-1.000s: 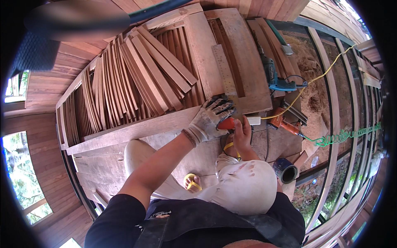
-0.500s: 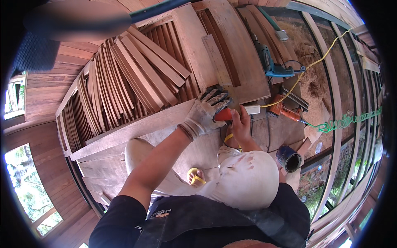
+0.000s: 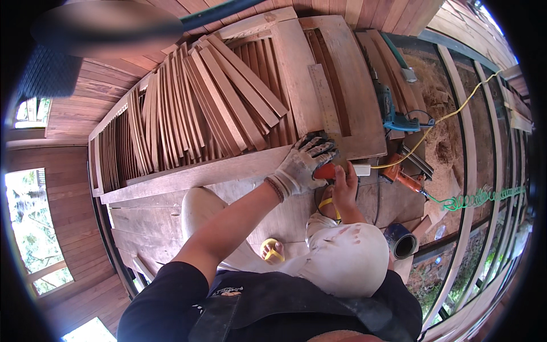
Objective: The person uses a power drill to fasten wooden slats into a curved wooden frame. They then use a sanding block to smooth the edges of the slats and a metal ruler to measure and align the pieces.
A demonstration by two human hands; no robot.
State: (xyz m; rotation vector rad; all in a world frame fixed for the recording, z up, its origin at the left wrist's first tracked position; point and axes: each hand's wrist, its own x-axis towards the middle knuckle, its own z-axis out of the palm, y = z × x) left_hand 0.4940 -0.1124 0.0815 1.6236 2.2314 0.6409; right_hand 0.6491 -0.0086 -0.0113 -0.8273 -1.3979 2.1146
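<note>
My left hand (image 3: 302,162), in a stained work glove, is closed around the red-orange handle (image 3: 325,171) of a tool at the near end of a slatted wooden panel (image 3: 290,74). My bare right hand (image 3: 345,191) grips the same tool from the right, its thumb up and its other fingers mostly hidden. A long, flat, pale strip (image 3: 323,97), like a ruler or a saw blade, runs from my hands across the panel. Whether it joins the handle is hidden by the glove. Beside my right fingers sits a white power socket block (image 3: 361,170) with a yellow cord.
Many loose wooden slats (image 3: 225,97) lie fanned over the panel's left part. On the right are a blue power drill (image 3: 393,117), an orange air tool (image 3: 401,175) with a coiled green hose (image 3: 478,198), and a dark open can (image 3: 401,242). Beams cross gaps beyond.
The whole scene has shifted right and slightly down in the picture as the head view turned. Both hands keep their grip near the panel's end, with little change relative to it.
</note>
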